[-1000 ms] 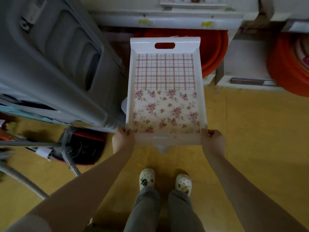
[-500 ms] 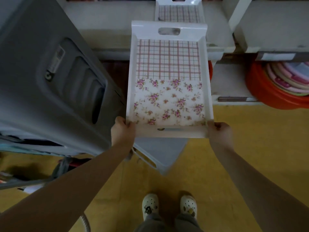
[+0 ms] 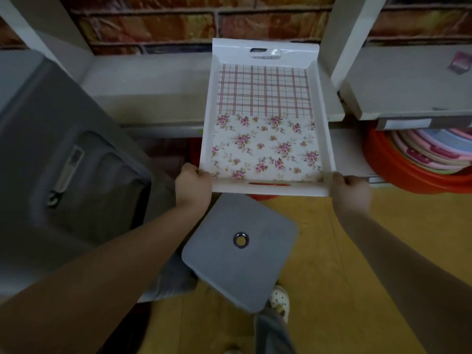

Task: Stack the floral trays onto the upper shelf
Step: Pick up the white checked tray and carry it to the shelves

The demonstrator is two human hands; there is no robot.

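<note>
Your left hand [image 3: 192,185] grips the near left corner of the tray [image 3: 264,139], thumb on top of the rim and fingers curled beneath; your right hand [image 3: 351,190] clamps the near right corner the same way, though blur hides the fingers there. Both hands are closed round the tray's edge; neither touches anything else.

The tray is a glossy white rectangle with sloped walls and 1 slot handle at each short end; its flat base is printed half in a red-brown check, half in small pink flower sprigs. Its far end lies over the shelf [image 3: 143,83], a plain pale slab; its near end juts past the shelf's front edge. You cannot tell whether it rests on the shelf or hangs just above it.

Below the tray stands a stool [image 3: 240,249], matte grey, square with rounded corners and 1 round hole in the middle. To the left leans a big grey moulded case [image 3: 63,175]. At right, a red round basin [image 3: 408,180] holds stacked pastel plates [image 3: 434,149]. The floor [image 3: 332,251] is smooth yellow; the wall [image 3: 178,24] shows a brick pattern.
</note>
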